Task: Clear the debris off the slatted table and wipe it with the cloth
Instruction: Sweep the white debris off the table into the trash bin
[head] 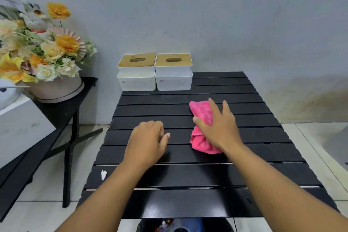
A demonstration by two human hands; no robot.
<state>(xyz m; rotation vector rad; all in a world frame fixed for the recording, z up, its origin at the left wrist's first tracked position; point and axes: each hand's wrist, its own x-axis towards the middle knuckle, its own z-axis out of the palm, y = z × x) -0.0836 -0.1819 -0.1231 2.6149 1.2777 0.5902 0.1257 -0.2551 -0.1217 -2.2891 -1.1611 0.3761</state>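
1. White scrap: lower left of slatted table, apart from left hand.
2. Left hand: centre frame, fingers curled under; cannot tell whether it holds anything.
3. Pink cloth: right of centre, under right hand, fingers spread, pressing flat.

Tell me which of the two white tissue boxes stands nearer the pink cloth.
The right box: it stands closer to the pink cloth. The left box is on its far side, toward the flowers.
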